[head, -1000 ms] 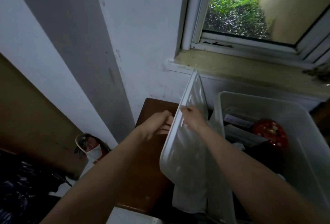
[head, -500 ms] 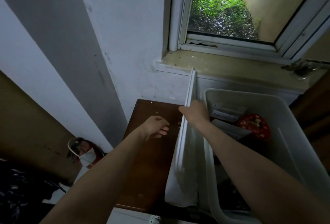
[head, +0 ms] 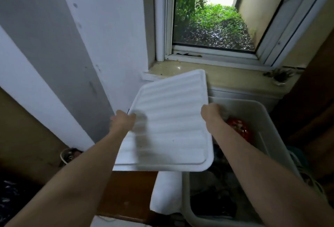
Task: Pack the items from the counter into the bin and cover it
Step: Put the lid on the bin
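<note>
Lid held flat between hands: left hand grips left edge, right hand grips right edge. Bin just right of right hand. Lid likely light, stiff, smooth; hold opposite edges.

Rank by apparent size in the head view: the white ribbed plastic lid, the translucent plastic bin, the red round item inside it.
1. Translucent plastic bin, though partly hidden and cropped.
2. White ribbed plastic lid, close behind; held nearer the camera, so unsure.
3. Red round item, clearly smallest.
</note>
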`<action>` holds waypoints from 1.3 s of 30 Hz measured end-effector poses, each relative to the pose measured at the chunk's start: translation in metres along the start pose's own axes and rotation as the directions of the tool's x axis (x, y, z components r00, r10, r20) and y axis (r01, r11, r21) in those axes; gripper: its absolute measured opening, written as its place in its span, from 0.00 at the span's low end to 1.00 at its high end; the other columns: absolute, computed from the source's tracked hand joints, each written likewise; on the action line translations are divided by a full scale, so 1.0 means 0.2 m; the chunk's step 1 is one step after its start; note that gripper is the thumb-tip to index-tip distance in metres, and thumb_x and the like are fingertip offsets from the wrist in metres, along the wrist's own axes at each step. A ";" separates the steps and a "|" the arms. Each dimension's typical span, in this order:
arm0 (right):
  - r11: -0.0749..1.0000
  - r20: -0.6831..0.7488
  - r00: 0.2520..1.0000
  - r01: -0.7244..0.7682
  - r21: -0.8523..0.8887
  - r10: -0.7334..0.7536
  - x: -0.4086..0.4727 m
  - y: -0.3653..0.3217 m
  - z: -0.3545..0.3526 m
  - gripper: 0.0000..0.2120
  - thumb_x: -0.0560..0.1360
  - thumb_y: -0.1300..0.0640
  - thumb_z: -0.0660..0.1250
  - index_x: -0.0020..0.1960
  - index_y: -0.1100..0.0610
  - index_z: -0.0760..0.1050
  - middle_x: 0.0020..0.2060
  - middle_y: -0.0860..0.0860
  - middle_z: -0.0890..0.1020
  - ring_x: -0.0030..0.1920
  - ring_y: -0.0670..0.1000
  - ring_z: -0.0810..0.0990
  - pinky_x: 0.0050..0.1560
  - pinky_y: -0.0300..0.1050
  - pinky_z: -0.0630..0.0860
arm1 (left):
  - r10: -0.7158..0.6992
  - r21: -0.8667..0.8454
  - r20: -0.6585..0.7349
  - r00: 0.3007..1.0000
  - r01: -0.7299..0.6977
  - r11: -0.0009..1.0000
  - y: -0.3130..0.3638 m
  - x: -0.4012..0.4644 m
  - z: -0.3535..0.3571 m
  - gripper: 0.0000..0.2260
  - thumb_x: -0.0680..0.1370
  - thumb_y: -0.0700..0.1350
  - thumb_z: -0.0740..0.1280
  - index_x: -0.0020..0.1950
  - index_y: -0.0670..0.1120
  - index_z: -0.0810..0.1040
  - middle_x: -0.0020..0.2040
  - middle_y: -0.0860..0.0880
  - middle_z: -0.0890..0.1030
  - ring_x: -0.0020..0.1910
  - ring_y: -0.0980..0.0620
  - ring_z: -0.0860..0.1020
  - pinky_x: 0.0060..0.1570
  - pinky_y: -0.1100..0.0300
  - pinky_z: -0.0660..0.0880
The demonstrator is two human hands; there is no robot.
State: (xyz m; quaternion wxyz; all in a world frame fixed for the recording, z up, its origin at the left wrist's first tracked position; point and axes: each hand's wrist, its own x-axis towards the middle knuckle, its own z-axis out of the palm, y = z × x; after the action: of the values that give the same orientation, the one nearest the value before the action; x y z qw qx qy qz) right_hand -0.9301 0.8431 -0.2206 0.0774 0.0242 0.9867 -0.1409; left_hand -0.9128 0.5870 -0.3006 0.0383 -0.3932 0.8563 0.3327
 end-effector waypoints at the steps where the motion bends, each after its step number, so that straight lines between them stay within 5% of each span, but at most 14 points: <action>1: 1.000 0.015 1.000 0.003 -0.027 -0.002 0.03 0.07 -0.01 0.17 0.79 0.67 0.55 0.67 0.58 0.68 0.64 0.51 0.72 0.65 0.51 0.73 0.58 0.39 0.70 | -0.046 0.010 -0.058 0.997 0.047 0.999 0.01 -0.02 -0.02 0.30 0.76 0.57 0.64 0.69 0.39 0.64 0.67 0.36 0.67 0.66 0.36 0.68 0.66 0.46 0.68; 4: 0.998 -0.061 0.997 -0.056 0.006 0.056 0.03 0.26 -0.07 0.16 0.80 0.65 0.55 0.66 0.59 0.68 0.64 0.52 0.73 0.65 0.51 0.74 0.58 0.38 0.72 | -0.104 -0.022 -0.101 0.989 0.102 0.995 0.03 -0.08 0.00 0.34 0.76 0.58 0.63 0.72 0.37 0.58 0.69 0.35 0.65 0.68 0.36 0.66 0.68 0.44 0.64; 7: 0.976 -0.112 0.988 -0.083 0.200 0.107 0.02 0.47 -0.15 0.16 0.81 0.65 0.51 0.67 0.61 0.66 0.67 0.55 0.71 0.67 0.51 0.72 0.62 0.38 0.70 | -0.008 -0.241 -0.031 0.999 0.000 0.970 0.07 -0.17 0.06 0.30 0.74 0.60 0.64 0.62 0.36 0.71 0.56 0.37 0.78 0.53 0.39 0.78 0.55 0.47 0.76; 8: 0.917 -0.101 0.983 -0.105 0.385 0.155 0.01 0.53 -0.17 0.16 0.81 0.65 0.51 0.67 0.62 0.66 0.67 0.56 0.71 0.64 0.49 0.74 0.59 0.33 0.71 | 0.054 -0.270 -0.032 0.998 -0.061 0.961 0.10 -0.23 0.08 0.26 0.74 0.59 0.64 0.54 0.37 0.76 0.50 0.39 0.80 0.47 0.40 0.79 0.51 0.49 0.78; 10: 0.472 0.078 0.917 -0.273 0.838 0.391 0.06 0.66 -0.22 0.14 0.81 0.62 0.53 0.63 0.61 0.72 0.62 0.57 0.75 0.43 0.42 0.75 0.33 0.21 0.70 | 0.175 -0.208 -0.014 0.984 -0.174 0.963 0.17 -0.35 0.13 0.20 0.78 0.54 0.61 0.45 0.37 0.80 0.46 0.38 0.82 0.45 0.39 0.79 0.47 0.52 0.76; 11: 0.460 0.036 0.916 -0.234 0.856 0.401 0.06 0.75 -0.23 0.12 0.80 0.61 0.54 0.54 0.58 0.75 0.54 0.58 0.77 0.35 0.43 0.70 0.22 0.23 0.66 | 0.218 -0.171 -0.020 0.976 -0.219 0.961 0.21 -0.41 0.16 0.21 0.79 0.53 0.59 0.46 0.36 0.81 0.46 0.38 0.82 0.46 0.38 0.80 0.46 0.53 0.76; 13: 0.677 -0.012 0.935 -0.248 0.693 0.356 0.05 0.90 -0.24 0.14 0.79 0.60 0.54 0.35 0.53 0.67 0.38 0.54 0.72 0.31 0.48 0.66 0.23 0.33 0.68 | 0.252 -0.153 -0.018 0.968 -0.252 0.956 0.26 -0.52 0.23 0.22 0.78 0.55 0.57 0.45 0.38 0.81 0.44 0.39 0.82 0.43 0.39 0.79 0.41 0.54 0.75; 16: 0.772 -0.126 0.944 -0.167 0.613 0.304 0.03 1.10 -0.21 0.18 0.79 0.61 0.54 0.31 0.56 0.61 0.31 0.54 0.66 0.36 0.53 0.65 0.37 0.41 0.64 | 0.263 -0.082 -0.029 0.964 -0.265 0.961 0.27 -0.66 0.34 0.23 0.77 0.59 0.55 0.40 0.41 0.77 0.39 0.44 0.79 0.39 0.42 0.77 0.38 0.56 0.71; 19: 0.811 -0.154 0.935 -0.186 0.554 0.320 -0.03 1.27 -0.15 0.12 0.80 0.60 0.54 0.40 0.61 0.69 0.38 0.60 0.71 0.41 0.55 0.69 0.43 0.44 0.64 | 0.249 0.008 -0.056 0.967 -0.249 0.968 0.28 -0.80 0.46 0.20 0.78 0.57 0.53 0.41 0.43 0.75 0.41 0.45 0.77 0.43 0.42 0.77 0.47 0.52 0.72; 24: 0.850 -0.135 0.942 -0.208 0.484 0.308 -0.12 1.43 -0.05 0.18 0.82 0.58 0.52 0.54 0.69 0.75 0.53 0.67 0.77 0.55 0.65 0.75 0.51 0.49 0.70 | 0.252 0.117 -0.091 0.963 -0.241 0.963 0.22 -0.93 0.59 0.21 0.80 0.56 0.53 0.43 0.42 0.76 0.44 0.44 0.79 0.44 0.44 0.77 0.53 0.49 0.74; 34: 0.849 -0.109 0.943 -0.230 0.475 0.316 -0.17 1.50 0.13 0.09 0.80 0.58 0.53 0.43 0.59 0.67 0.51 0.67 0.77 0.49 0.62 0.74 0.44 0.47 0.64 | 0.272 0.193 -0.092 0.958 -0.251 0.949 0.10 -0.99 0.67 0.23 0.81 0.55 0.53 0.53 0.36 0.75 0.53 0.38 0.74 0.50 0.39 0.75 0.51 0.45 0.75; 39: 0.860 -0.102 0.935 -0.266 0.436 0.341 -0.18 1.49 0.15 0.14 0.79 0.58 0.55 0.58 0.66 0.72 0.57 0.67 0.74 0.56 0.65 0.73 0.53 0.52 0.70 | 0.289 0.140 -0.094 0.953 -0.275 0.951 0.11 -1.00 0.67 0.23 0.81 0.54 0.54 0.55 0.33 0.74 0.55 0.35 0.74 0.51 0.38 0.74 0.52 0.47 0.72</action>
State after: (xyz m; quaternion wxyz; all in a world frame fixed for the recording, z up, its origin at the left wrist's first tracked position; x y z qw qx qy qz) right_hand -0.8702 1.1186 -0.3254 0.0043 0.2078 0.9206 -0.3306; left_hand -0.8168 0.8079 -0.3274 -0.0337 -0.2819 0.9236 0.2575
